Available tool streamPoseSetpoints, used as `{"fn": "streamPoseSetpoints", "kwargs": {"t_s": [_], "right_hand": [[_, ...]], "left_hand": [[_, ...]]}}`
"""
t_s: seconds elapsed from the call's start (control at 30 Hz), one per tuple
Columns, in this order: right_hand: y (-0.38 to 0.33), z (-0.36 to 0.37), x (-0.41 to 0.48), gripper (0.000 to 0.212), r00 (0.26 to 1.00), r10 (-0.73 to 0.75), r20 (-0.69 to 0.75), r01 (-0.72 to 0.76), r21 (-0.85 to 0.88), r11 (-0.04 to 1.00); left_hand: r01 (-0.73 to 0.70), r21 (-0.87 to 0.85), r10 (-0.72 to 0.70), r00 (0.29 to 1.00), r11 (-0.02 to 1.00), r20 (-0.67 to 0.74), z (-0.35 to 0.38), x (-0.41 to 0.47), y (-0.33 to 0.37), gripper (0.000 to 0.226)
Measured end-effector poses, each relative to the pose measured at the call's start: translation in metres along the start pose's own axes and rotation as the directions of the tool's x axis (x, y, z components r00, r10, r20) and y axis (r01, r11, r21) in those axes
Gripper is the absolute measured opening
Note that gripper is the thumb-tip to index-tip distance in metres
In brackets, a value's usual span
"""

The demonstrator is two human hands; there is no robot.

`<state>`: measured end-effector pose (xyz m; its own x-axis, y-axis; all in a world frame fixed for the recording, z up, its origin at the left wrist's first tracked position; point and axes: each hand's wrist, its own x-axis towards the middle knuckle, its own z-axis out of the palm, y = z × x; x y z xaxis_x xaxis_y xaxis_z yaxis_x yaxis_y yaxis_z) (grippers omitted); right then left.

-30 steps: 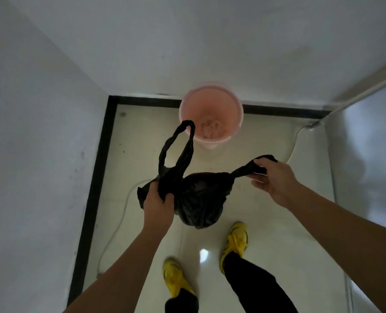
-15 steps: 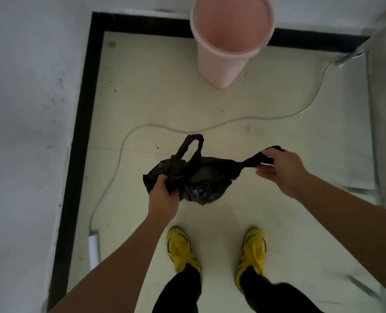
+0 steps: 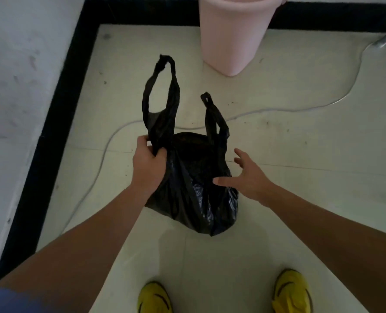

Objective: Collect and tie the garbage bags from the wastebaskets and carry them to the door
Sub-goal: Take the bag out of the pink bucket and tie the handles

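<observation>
Two handles (image 3: 164,62) rise untied from the garbage bag (image 3: 194,188). The left hand (image 3: 148,168) pinches one's base; the right hand (image 3: 248,177), spread, hovers near the other, which needs grasping before knotting.

Pale tiled floor (image 3: 300,177), black skirting (image 3: 52,132), white wall (image 3: 18,86).

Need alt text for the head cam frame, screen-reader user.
A left hand grips a black garbage bag at the base of one handle loop; the open right hand is spread beside the bag, handles untied. A pink wastebasket stands behind it on the floor, yellow shoes below.
</observation>
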<state>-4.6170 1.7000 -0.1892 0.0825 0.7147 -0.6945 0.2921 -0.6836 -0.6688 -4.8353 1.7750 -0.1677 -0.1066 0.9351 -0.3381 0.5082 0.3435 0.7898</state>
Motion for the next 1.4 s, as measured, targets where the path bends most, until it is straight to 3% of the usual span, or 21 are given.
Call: {"fn": "streamPoseSetpoints", "kwargs": {"t_s": [0.1, 0.2, 0.27, 0.4, 0.53, 0.6, 0.67, 0.73, 0.8, 0.87, 0.9, 0.97, 1.03, 1.13, 1.27, 1.4], "right_hand": [[0.005, 0.027, 0.04, 0.111, 0.992, -0.123, 0.002, 0.123, -0.029, 0.992], [0.006, 0.036, 0.083, 0.046, 0.972, -0.203, -0.116, 0.203, -0.009, 0.979], [0.001, 0.036, 0.102, 0.024, 0.964, -0.18, -0.195, 0.208, 0.136, 0.969], [-0.007, 0.031, 0.121, 0.031, 0.935, -0.111, -0.337, 0.23, 0.338, 0.913], [-0.015, 0.018, 0.101, 0.045, 0.89, -0.024, -0.456, 0.245, 0.432, 0.868], [-0.015, 0.013, 0.086, 0.049, 0.895, -0.013, -0.446, 0.241, 0.46, 0.855], [-0.014, 0.012, 0.071, 0.054, 0.934, -0.083, -0.348, 0.246, 0.458, 0.854], [-0.013, 0.015, 0.06, 0.048, 0.945, -0.236, -0.225, 0.305, 0.357, 0.883], [-0.013, 0.016, 0.054, 0.041, 0.926, -0.356, -0.129, 0.371, 0.124, 0.92], [-0.016, 0.019, 0.049, 0.034, 0.92, -0.385, -0.07, 0.382, -0.048, 0.923], [-0.016, 0.02, 0.048, 0.029, 0.925, -0.373, -0.072, 0.37, -0.055, 0.927], [-0.016, 0.023, 0.047, 0.017, 0.929, -0.348, -0.126, 0.354, 0.027, 0.935], [-0.018, 0.024, 0.046, 0.013, 0.922, -0.335, -0.191, 0.362, 0.124, 0.924], [-0.023, 0.023, 0.05, 0.02, 0.922, -0.297, -0.247, 0.357, 0.252, 0.899], [-0.037, 0.033, 0.048, 0.021, 0.912, -0.322, -0.254, 0.399, 0.366, 0.841], [-0.046, 0.039, 0.041, 0.037, 0.942, -0.277, -0.189, 0.336, 0.535, 0.775]], "left_hand": [[0.043, -0.115, -0.039, 0.999, 0.992, 0.038, 0.004, 0.023, -0.023, 0.056], [0.108, -0.129, -0.074, 0.967, 0.986, 0.243, 0.007, 0.034, -0.047, 0.068], [0.139, -0.091, -0.104, 0.943, 0.986, 0.316, 0.009, 0.04, -0.066, 0.073], [0.176, -0.22, -0.112, 0.955, 0.959, 0.275, 0.006, 0.051, -0.086, 0.057], [0.237, -0.516, -0.172, 0.97, 0.823, 0.172, -0.007, 0.04, -0.081, 0.043], [0.243, -0.609, -0.203, 0.97, 0.755, 0.135, -0.009, 0.033, -0.075, 0.041], [0.234, -0.655, -0.211, 0.971, 0.719, 0.116, -0.007, 0.029, -0.072, 0.04], [0.226, -0.686, -0.221, 0.97, 0.691, 0.098, -0.002, 0.031, -0.071, 0.043], [0.224, -0.699, -0.23, 0.969, 0.679, 0.087, 0.003, 0.034, -0.068, 0.047], [0.264, -0.702, -0.225, 0.963, 0.662, 0.151, 0.006, 0.032, -0.061, 0.057], [0.302, -0.698, -0.208, 0.953, 0.65, 0.219, 0.008, 0.028, -0.057, 0.066], [0.349, -0.674, -0.16, 0.931, 0.651, 0.327, 0.009, 0.018, -0.055, 0.079], [0.341, -0.668, -0.128, 0.929, 0.662, 0.347, 0.009, 0.016, -0.057, 0.068], [0.289, -0.653, -0.142, 0.953, 0.7, 0.269, 0.013, 0.017, -0.057, 0.04], [0.17, -0.493, -0.102, 0.981, 0.854, 0.162, 0.022, 0.008, -0.048, 0.024], [0.2, -0.576, -0.117, 0.977, 0.792, 0.179, 0.018, 0.006, -0.046, 0.025]]}}
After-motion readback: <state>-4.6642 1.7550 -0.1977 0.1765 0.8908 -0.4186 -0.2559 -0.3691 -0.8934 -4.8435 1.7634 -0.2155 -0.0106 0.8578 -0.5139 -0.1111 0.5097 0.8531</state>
